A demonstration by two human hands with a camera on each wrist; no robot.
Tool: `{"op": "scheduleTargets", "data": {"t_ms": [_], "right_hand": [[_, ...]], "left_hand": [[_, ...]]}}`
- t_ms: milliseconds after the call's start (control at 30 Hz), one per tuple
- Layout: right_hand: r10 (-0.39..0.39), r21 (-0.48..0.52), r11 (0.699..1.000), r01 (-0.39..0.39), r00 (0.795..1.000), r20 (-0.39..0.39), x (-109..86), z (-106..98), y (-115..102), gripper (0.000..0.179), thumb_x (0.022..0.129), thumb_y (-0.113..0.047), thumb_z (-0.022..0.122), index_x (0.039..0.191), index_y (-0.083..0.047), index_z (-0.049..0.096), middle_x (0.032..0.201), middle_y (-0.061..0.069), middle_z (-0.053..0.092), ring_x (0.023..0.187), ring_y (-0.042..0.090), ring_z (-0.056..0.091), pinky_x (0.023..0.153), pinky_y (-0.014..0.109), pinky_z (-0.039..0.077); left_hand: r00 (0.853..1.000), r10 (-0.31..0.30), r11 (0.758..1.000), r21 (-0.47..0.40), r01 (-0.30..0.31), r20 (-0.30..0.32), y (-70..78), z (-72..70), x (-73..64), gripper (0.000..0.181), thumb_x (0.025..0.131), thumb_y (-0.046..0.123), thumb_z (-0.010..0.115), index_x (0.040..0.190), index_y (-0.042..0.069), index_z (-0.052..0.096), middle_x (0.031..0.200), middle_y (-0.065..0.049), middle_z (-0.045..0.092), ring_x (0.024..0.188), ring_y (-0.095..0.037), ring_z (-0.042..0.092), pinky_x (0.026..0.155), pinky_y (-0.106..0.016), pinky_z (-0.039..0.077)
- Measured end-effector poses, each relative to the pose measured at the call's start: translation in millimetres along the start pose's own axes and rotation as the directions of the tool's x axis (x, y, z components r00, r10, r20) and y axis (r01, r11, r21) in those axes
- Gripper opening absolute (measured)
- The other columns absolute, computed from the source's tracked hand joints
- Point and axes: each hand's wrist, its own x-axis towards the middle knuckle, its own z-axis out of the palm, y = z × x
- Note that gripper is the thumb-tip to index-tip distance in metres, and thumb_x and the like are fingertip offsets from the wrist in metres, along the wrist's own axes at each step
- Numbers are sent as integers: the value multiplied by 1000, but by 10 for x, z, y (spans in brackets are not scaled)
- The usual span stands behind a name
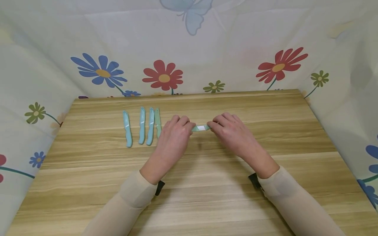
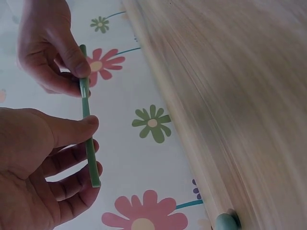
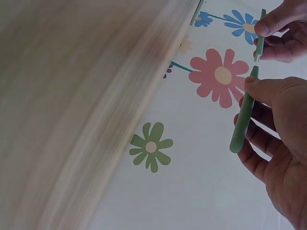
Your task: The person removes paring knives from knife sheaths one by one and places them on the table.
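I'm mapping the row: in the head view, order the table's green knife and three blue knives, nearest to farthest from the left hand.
1. Green knife, just left of the left hand
2. Right blue knife, just left of green
3. Middle blue knife, further left
4. Left blue knife, row's left end

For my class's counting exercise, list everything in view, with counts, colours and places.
blue knives: three, light blue, table, left side
green knife: one, green, beside them, partly hidden
held knife: one, green, in right hand
knife cover: one, green, in left hand
table: one, brown, under hands
backdrop: one, white, around table
flowers: many, mixed colours, on backdrop
butterfly: one, pale blue, backdrop top
wrist pieces: two, black, by sleeves
sleeves: two, beige, head view, bottom
hands: two, bare, above table
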Motion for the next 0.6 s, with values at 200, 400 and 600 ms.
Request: {"op": "scheduleTargets", "data": {"t_ms": [200, 400, 600], "right_hand": [[2, 3, 1000, -2, 1000, 2, -3, -1, 1, 25, 93, -7, 83, 117, -4, 77, 106, 9, 71, 100, 30, 64, 83, 43, 55], [3, 8, 1000, -3, 1000, 3, -9, 4, 6, 25, 93, -7, 83, 117, -5, 77, 105, 9, 71, 100, 30, 63, 83, 43, 55], [9, 9, 1000, -9, 1000, 1, -6, 8, 12, 23, 94, -7, 82, 116, -4, 78, 106, 9, 71, 100, 30, 64, 83, 44, 56]], "left_hand": [[1000, -7, 1000, -8, 7, 7, 6, -18, -2, 24, 93, 9, 83, 117, 7, 80, 105, -5, 68, 94, -24, 57, 73, -33, 52], [1000, -4, 1000, -5, 4, 4, 3, -14, -2, 23, 93, 9, 84, 116, 7, 81, 104, -5, 69, 92, -24, 57, 72, -32, 52], [1000, -14, 1000, 2, 13, 10, -3, -21, -2, 24, 93, 8, 83, 117, 7, 80, 106, -6, 69, 95, -26, 59, 73, -33, 53]]}}
